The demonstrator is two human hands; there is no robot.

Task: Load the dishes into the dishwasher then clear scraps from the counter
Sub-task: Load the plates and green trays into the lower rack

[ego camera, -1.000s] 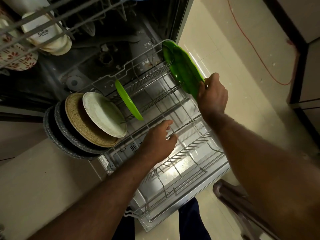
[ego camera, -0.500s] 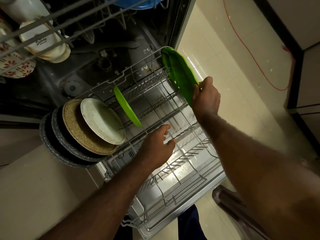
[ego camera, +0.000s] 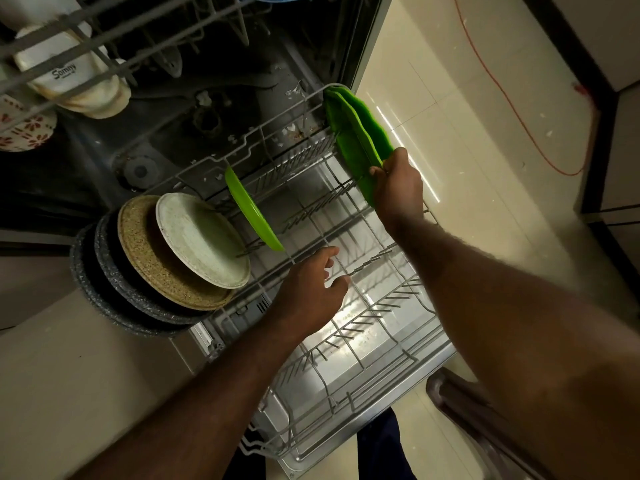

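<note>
Green plates in right hand; other plates upright in lower rack

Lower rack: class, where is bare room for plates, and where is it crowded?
Free: tines between the standing green plate and the held green plates; the near half by the left hand. Crowded: left edge, stacked plates.

A home kitchen: open dishwasher, plate-filled rack, tiled floor.
</note>
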